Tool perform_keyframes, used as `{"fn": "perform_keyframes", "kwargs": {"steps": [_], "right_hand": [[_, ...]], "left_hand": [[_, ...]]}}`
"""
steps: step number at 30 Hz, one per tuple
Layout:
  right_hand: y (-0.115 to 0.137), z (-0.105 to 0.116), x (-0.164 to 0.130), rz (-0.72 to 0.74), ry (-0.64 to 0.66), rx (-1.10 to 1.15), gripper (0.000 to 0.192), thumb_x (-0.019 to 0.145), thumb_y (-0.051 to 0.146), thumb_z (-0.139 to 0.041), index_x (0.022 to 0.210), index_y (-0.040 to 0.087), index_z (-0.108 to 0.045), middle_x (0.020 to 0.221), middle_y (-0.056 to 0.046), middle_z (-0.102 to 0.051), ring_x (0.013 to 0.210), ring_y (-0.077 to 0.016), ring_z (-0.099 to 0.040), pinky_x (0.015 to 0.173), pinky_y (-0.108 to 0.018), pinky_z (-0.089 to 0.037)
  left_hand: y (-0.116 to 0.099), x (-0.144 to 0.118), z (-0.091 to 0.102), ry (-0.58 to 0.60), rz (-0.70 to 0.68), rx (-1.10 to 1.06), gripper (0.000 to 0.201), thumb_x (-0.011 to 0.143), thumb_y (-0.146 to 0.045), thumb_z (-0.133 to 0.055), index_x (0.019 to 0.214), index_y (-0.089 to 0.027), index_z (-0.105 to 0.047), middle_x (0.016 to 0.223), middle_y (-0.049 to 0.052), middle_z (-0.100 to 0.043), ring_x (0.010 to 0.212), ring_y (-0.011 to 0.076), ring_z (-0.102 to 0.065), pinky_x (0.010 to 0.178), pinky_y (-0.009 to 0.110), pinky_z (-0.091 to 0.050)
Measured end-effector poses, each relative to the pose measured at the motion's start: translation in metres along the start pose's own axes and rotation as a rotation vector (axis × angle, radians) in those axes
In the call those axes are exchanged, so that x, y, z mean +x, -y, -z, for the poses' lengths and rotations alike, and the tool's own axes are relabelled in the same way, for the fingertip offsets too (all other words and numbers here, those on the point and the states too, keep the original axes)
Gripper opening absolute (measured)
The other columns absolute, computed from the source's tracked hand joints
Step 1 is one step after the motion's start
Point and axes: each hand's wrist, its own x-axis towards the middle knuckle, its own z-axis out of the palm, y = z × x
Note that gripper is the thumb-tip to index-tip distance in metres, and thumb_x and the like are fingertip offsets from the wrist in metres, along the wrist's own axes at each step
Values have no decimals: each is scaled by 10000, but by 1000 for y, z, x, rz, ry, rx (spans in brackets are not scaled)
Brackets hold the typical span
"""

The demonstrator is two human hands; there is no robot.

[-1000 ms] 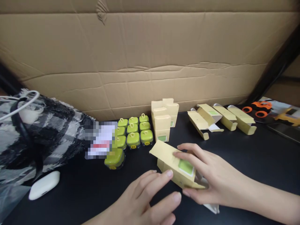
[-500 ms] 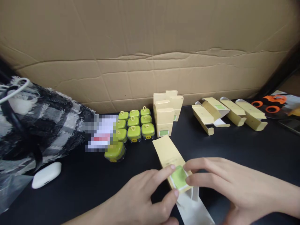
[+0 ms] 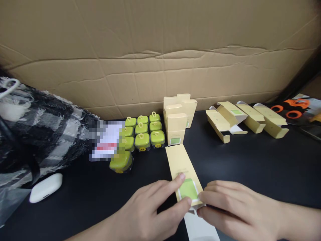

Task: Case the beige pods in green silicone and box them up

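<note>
At the lower centre of the frame, a flat-lying pale yellow carton (image 3: 184, 175) with a green label is held on the black tabletop (image 3: 250, 167). Its near end is pinched from the left by the left hand (image 3: 150, 214), forefinger on top and thumb at the end edge, while the right hand (image 3: 233, 209) is closed on the white insert (image 3: 200, 227) that projects from the carton's open near end, fingers pressed together. The carton is judged to be light, thin card: stiff along its folds but easily crushed or creased, so it is best taken by its long edges or near a folded end, not by the broad face. The insert looks thin and bendable.

At lower left a white earbud case (image 3: 45, 188) lies beside a black-and-white fringed cloth (image 3: 37, 134).

Further back, left of centre, green square-lidded jars (image 3: 142, 140) are set in a block; about ten can be counted, though some are hidden by a blurred patch, and one more green jar (image 3: 120, 162) stands apart in front. Right of them four upright closed cartons (image 3: 178, 117) are clustered. At the upper right four opened cartons (image 3: 247, 118) lie on their sides in a row. A printed sheet with orange wheels (image 3: 298, 108) sits at the far right, and a brown cardboard wall (image 3: 160, 50) closes the back.
</note>
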Motion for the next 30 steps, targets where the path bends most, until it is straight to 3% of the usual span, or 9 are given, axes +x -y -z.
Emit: {"fn": "perform_keyframes", "kwargs": {"steps": [5,9,13,19,23,30], "right_hand": [[-3,4,2,46,54,-24,340,1002,246,-325,1041,95,-628,927,-115,-713,779,-203,-683,771,-313,-555],[-1,5,5,34,51,-72,286,976,227,-375,976,113,-638,911,-109,-722,706,-187,-681,722,-296,-571],[1,4,6,7,-40,-123,240,977,254,-418,937,122,-615,848,-104,-721,693,-170,-685,676,-248,-570],[5,-1,-4,-162,-14,38,176,920,132,-468,1012,172,-612,917,-65,-715,756,-161,-695,680,-250,-567],[4,-2,-8,-87,27,47,218,910,106,-487,1083,158,-609,1003,-85,-698,849,-175,-680,739,-274,-560],[3,2,-1,-140,-45,54,179,960,135,-476,1101,115,-583,931,-93,-703,798,-159,-677,684,-253,-559]], "left_hand": [[0,3,-4,-21,-6,64,227,845,-79,-525,1007,-162,-662,1124,171,-708,703,154,-669,603,265,-578],[-2,1,-10,-67,-5,160,171,827,-76,-570,949,-150,-665,1069,181,-717,659,163,-656,539,275,-554],[1,-1,-6,4,1,54,247,881,-91,-493,1079,-143,-631,1182,213,-666,820,188,-701,660,286,-591],[0,-4,-3,55,125,-79,321,900,-217,-499,1198,-110,-551,1233,157,-658,1081,171,-651,859,258,-560],[1,-4,-2,73,117,-56,365,909,-319,-480,1201,-114,-558,1248,164,-648,1074,181,-658,847,264,-564],[4,-3,-2,78,99,-65,311,962,-309,-444,1195,-141,-565,1242,147,-656,1014,170,-684,819,261,-568]]}}
